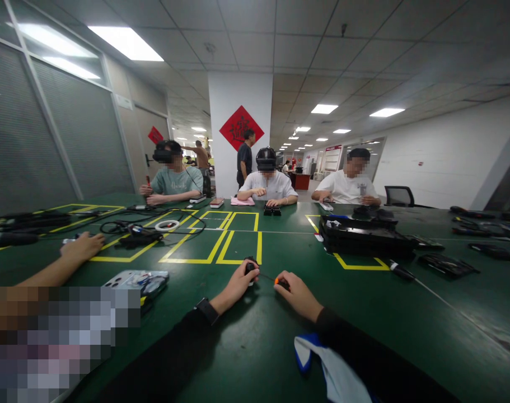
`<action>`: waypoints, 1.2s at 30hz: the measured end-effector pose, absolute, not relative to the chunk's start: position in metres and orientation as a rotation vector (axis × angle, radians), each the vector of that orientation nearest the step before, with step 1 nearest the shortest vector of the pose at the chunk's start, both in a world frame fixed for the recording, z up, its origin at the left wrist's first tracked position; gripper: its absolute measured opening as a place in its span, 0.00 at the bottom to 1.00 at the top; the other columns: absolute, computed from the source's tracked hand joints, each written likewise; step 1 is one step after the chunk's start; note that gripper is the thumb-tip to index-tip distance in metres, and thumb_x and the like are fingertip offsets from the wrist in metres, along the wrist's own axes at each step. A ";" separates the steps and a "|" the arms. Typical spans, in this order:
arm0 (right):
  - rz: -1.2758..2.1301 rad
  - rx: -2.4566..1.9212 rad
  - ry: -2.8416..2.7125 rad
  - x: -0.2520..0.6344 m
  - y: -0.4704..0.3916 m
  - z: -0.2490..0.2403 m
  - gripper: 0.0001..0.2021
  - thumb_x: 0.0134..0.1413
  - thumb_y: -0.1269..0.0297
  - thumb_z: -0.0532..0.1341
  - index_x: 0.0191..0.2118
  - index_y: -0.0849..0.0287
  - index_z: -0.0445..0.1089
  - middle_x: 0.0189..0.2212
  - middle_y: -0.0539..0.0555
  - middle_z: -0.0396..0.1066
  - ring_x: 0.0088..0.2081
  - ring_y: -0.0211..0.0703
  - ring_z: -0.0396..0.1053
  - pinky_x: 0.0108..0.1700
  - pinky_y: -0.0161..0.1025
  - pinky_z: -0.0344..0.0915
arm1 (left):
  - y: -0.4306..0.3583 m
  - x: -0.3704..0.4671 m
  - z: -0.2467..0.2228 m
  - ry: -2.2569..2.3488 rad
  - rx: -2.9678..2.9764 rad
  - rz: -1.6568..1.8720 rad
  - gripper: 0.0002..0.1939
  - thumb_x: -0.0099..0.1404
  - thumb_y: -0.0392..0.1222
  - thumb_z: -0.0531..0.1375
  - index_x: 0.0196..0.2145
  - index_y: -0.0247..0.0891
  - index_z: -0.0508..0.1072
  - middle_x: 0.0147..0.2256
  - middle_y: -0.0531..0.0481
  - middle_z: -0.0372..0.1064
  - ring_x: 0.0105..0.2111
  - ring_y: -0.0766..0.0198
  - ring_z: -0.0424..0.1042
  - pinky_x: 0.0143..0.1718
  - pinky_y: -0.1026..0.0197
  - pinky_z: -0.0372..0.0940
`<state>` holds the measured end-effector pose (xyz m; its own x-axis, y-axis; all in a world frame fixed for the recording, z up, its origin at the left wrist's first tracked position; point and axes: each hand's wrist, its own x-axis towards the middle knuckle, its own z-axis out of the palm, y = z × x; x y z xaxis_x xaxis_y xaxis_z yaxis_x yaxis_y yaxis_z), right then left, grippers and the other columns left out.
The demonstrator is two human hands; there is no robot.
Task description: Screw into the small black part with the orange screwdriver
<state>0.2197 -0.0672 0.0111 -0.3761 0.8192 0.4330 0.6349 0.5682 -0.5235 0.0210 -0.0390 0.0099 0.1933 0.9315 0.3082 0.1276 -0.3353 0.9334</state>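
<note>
Over the green table, my left hand (239, 281) is closed around a small black part (250, 267), whose kind I cannot make out. My right hand (295, 292) grips a screwdriver (282, 283) by its orange and black handle. Its thin shaft points left toward the black part; whether the tip touches it is too small to tell. My fingers hide much of both things. By my right forearm lies a light blue and white cloth (328, 364) with a darker blue edge.
A black plastic housing (366, 238) stands at the right, near a black-handled tool (401, 271). Cables (139, 229) and a clear bag of parts (141, 281) lie left. A co-worker's arm (48, 263) reaches in at left; several people sit across the green table (221, 358).
</note>
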 end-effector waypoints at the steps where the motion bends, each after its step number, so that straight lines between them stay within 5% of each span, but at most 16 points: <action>1: 0.353 -1.167 -2.127 0.221 -0.068 0.011 0.08 0.52 0.61 0.54 0.35 0.59 0.63 0.30 0.50 0.65 0.34 0.38 0.61 0.36 0.35 0.56 | -0.039 0.021 0.011 1.029 1.652 1.219 0.11 0.55 0.45 0.54 0.33 0.37 0.64 0.26 0.54 0.62 0.25 0.69 0.64 0.28 0.67 0.58; 11: 0.238 -1.214 -2.125 0.227 -0.065 0.011 0.12 0.55 0.61 0.51 0.30 0.60 0.67 0.30 0.53 0.64 0.36 0.40 0.60 0.38 0.37 0.56 | -0.039 0.019 0.011 1.021 1.780 1.194 0.09 0.54 0.44 0.54 0.31 0.37 0.66 0.24 0.54 0.62 0.25 0.69 0.62 0.27 0.67 0.56; 36: 0.269 -1.098 -2.215 0.231 -0.070 0.016 0.09 0.56 0.62 0.51 0.37 0.59 0.65 0.34 0.53 0.65 0.38 0.41 0.60 0.41 0.39 0.57 | -0.041 0.019 0.011 1.111 1.694 1.245 0.12 0.52 0.47 0.56 0.31 0.36 0.65 0.25 0.53 0.63 0.25 0.68 0.63 0.27 0.66 0.58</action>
